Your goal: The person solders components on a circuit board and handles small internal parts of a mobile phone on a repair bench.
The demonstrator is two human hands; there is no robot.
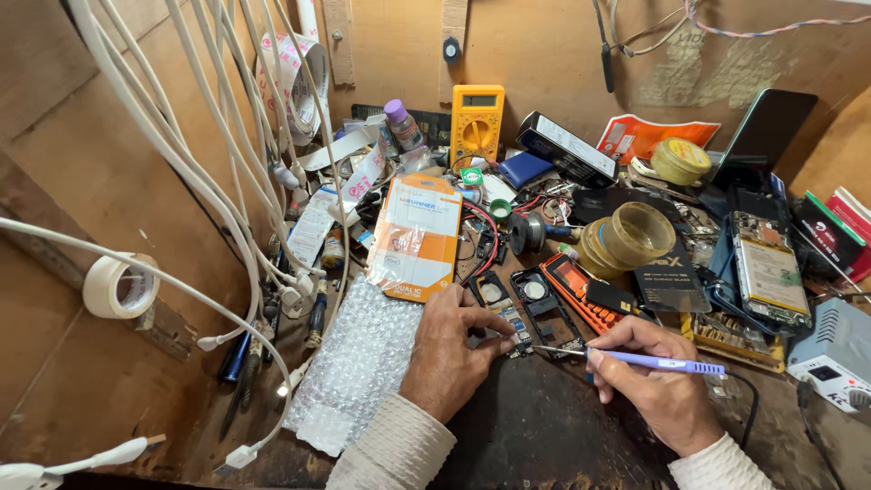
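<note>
My left hand (pixel 451 349) presses down on a small phone circuit board (pixel 513 325) lying on the dark bench, fingers pinching its left edge. My right hand (pixel 658 381) holds a light purple screwdriver (pixel 653 362) like a pen. Its thin metal tip touches the lower right part of the board. A black phone frame (pixel 543 308) lies just beyond the board, with an orange phone housing (pixel 581 292) beside it.
Bubble wrap (pixel 358 363) and an orange-and-white package (pixel 415 238) lie left of my hands. A yellow multimeter (pixel 476 122), tape rolls (pixel 628 238), an opened phone (pixel 769 272) and a grey power unit (pixel 839 354) crowd the back and right. White cables (pixel 195 172) hang at left.
</note>
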